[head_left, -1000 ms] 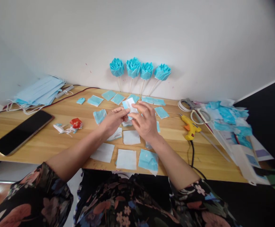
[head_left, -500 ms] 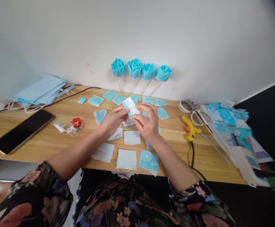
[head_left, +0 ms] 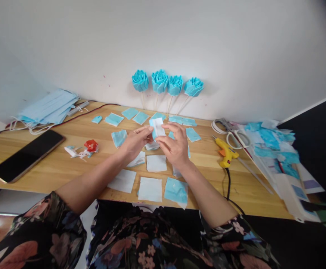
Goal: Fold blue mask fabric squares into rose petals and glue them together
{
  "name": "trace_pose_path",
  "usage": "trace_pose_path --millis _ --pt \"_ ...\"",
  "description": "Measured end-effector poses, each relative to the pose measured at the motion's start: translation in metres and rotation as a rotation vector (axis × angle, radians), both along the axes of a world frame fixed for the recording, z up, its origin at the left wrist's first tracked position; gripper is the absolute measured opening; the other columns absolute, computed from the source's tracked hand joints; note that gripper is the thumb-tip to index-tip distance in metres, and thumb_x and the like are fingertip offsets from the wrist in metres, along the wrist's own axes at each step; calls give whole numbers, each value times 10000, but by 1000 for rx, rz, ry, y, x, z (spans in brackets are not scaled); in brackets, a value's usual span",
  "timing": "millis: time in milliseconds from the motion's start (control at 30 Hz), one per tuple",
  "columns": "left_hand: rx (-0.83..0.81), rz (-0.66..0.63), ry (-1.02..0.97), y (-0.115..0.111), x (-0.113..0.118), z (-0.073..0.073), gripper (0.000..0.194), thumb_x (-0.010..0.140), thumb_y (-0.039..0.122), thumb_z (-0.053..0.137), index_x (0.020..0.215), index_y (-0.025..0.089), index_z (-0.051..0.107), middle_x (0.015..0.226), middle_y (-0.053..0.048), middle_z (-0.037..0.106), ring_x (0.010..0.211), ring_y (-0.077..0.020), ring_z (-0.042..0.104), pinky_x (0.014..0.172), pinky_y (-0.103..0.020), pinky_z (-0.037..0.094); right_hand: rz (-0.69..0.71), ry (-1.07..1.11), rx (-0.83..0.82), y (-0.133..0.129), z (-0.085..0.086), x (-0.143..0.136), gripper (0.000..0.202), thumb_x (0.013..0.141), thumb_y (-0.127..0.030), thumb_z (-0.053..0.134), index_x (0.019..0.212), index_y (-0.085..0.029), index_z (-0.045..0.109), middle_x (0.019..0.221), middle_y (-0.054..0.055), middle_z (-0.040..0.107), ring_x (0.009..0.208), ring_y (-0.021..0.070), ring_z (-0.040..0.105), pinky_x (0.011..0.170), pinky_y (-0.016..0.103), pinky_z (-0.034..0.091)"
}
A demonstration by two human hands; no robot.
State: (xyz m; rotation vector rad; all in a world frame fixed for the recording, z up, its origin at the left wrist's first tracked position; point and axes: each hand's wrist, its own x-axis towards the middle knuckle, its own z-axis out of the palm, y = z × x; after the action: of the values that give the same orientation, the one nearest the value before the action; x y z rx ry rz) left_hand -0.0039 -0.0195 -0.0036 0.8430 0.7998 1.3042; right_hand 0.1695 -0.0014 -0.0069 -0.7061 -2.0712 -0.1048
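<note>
Between my two hands, above the table, is a small blue-and-white piece of face mask fabric. Its left side shows a blue strip folded over the white. My left hand pinches the blue left edge between thumb and fingers. My right hand is closed on the right and lower edge with thumb and fingertips. Cut squares of the same fabric lie around and below the hands, such as a white square and a blue square. Some squares are partly hidden behind my hands.
Several blue fabric flowers on sticks lean against the wall. On the left are face masks, a phone and a crumpled red scrap. To the right lie a yellow glue gun, scissors and blue scraps.
The fabric piece has turned more upright between my fingers, and its blue strip now runs along the left side. My hands have barely moved.
</note>
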Motion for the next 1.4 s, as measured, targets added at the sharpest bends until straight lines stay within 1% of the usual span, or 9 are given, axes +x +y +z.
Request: trace_pose_path --millis 133,300,467,600,733,833,933,1100,1400 --pt "-6 41 32 0 0 0 269 712 348 801 630 153 635 644 9 549 649 -110 502 688 -271 421 38 20 -1 0 0 -1 115 905 -194 638 894 -288 704 1245 39 618 1233 263 521 1062 513 459" --pt "-15 72 59 1 -2 1 273 713 350 786 611 162 617 632 10 553 635 -110 503 685 -281 413 32 51 -71 -1 0 -1 85 892 -217 664 883 -296 696 1229 36 622 1209 267 547 1043 528 458" --pt "-24 60 82 0 -1 1 277 706 346 791 600 165 610 614 5 566 641 -116 524 687 -286 407 43 204 -257 -2 0 0 58 906 -243 637 896 -278 682 1203 55 631 1186 255 579 1012 508 473" --pt "-21 32 80 0 -1 -1 289 720 369 789 607 167 617 629 -6 596 661 -126 547 704 -296 412 56 316 -425 -2 0 1 52 905 -276 630 886 -256 674 1208 68 648 1219 239 586 1051 474 464" --pt "-14 4 76 1 -1 -4 275 742 368 782 631 165 634 665 -11 617 668 -121 547 713 -297 413 119 430 -603 -1 -1 0 71 892 -306 636 883 -247 675 1211 63 673 1225 223 599 1047 420 483" --pt "-9 -17 86 1 -1 -5 271 752 365 778 633 165 639 671 -9 617 668 -120 539 697 -292 402 173 517 -744 -1 -1 -2 104 879 -338 642 893 -239 670 1194 58 697 1173 211 637 1026 381 502" --pt "-13 -18 98 1 0 -4 274 741 372 783 627 167 641 668 -7 613 663 -121 534 685 -293 395 170 562 -840 -1 0 -3 140 859 -363 650 884 -225 659 1126 56 729 1051 201 682 961 353 529" --pt "-10 -15 130 0 1 -5 287 734 394 787 626 168 648 649 -4 598 663 -124 532 685 -293 394 128 559 -843 -2 1 -3 157 842 -371 656 862 -216 659 855 14 721 811 166 664 779 302 536" --pt "50 37 292 -1 1 -5 269 717 423 808 821 187 733 712 -1 623 662 -124 517 656 -287 405 76 515 -816 -2 2 -3 151 845 -361 640 866 -214 663 848 13 726 797 165 665 757 300 533"
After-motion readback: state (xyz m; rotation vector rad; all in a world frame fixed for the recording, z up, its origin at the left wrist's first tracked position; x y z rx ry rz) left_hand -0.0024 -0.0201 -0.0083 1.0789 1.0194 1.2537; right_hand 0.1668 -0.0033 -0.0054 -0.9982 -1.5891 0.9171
